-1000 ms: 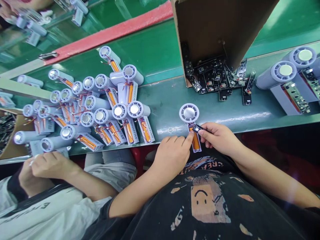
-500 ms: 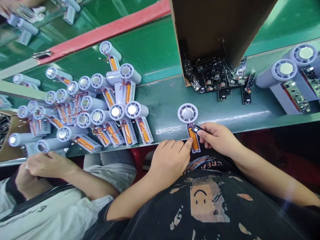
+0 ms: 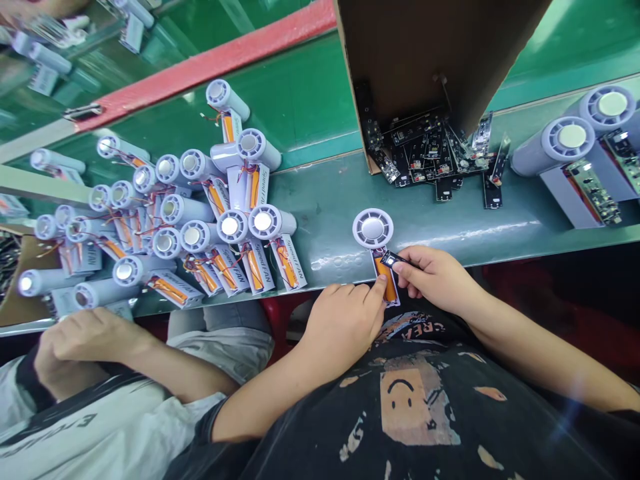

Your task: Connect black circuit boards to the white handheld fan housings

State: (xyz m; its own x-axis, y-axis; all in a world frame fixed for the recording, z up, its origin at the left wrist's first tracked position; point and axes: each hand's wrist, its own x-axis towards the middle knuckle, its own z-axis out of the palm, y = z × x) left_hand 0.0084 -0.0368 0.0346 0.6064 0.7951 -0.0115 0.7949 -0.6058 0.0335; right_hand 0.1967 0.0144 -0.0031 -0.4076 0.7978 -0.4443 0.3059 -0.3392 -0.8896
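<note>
Right hand (image 3: 434,275) pinching board (image 3: 391,259), left hand (image 3: 345,319) forefinger on battery (image 3: 391,288), grip unclear, fan head (image 3: 373,229) at battery's twelve o'clock

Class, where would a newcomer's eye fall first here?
Crowded pale-lavender fans with orange strips cover the left of the green bench. Farther back, a brown cardboard box spills slim black circuit boards. Near centre, the right hand pinches another circuit board by a matching fan.
</note>
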